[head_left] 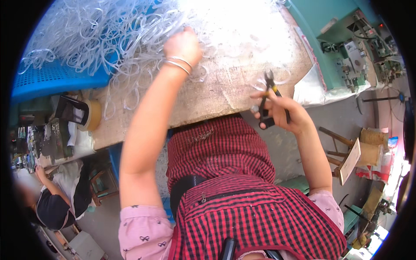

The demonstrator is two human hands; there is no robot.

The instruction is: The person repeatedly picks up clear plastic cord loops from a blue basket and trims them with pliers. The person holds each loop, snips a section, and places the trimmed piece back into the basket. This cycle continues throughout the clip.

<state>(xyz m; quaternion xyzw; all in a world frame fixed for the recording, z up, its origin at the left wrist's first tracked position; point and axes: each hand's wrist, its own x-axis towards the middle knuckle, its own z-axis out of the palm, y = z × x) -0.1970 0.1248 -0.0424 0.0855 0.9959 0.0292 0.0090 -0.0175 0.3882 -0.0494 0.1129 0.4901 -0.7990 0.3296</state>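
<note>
My left hand (pixel 184 43), with thin bangles at the wrist, reaches far forward into a big tangled heap of clear plastic loops (pixel 117 34) and closes its fingers among them. My right hand (pixel 281 110) is held near the front edge of the worn worktable (pixel 225 86) and grips a pair of black-handled cutting pliers (pixel 268 97), jaws pointing up. A few clear loops (pixel 277 80) lie just by the plier tips. My red-and-black checked apron fills the lower middle.
A blue perforated crate (pixel 56 78) lies under the loop heap at the left. A roll of tape (pixel 93 115) sits near the table's left corner. A green machine (pixel 346 47) stands at the right, a wooden stool (pixel 351 156) below it. Another person (pixel 52 199) crouches at lower left.
</note>
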